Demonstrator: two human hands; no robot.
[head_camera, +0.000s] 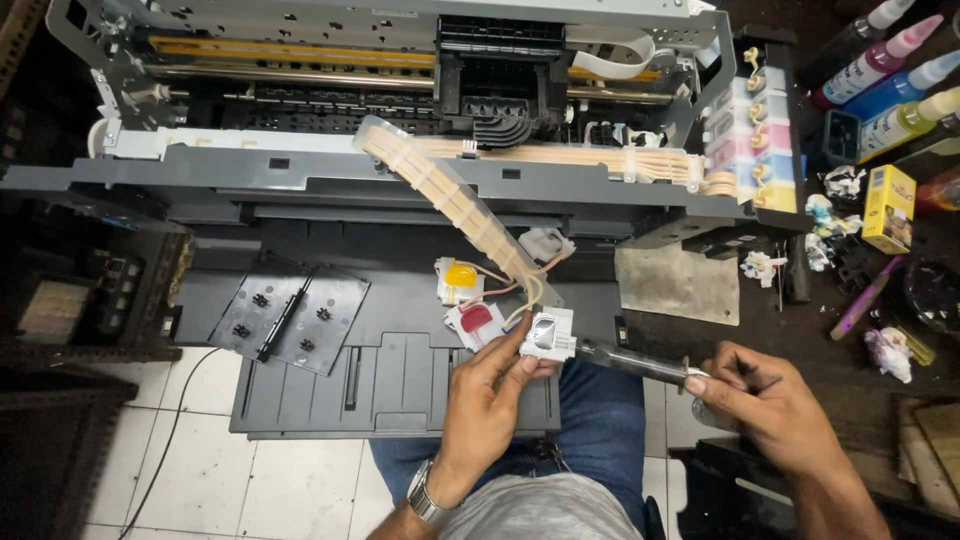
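The left hand (490, 385) pinches the white ink cartridge (548, 335) steady, so the syringe (630, 360), gripped by the right hand's (765, 400) fingers, stays seated in it.

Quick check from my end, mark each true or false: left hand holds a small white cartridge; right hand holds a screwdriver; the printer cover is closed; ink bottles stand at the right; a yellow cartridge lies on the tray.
1. The left hand holds a small white cartridge. True.
2. The right hand holds a screwdriver. False: it holds a syringe plugged into the cartridge.
3. The printer is closed. False: its insides are exposed.
4. Ink bottles stand at the right. True.
5. A yellow cartridge lies on the tray. True.
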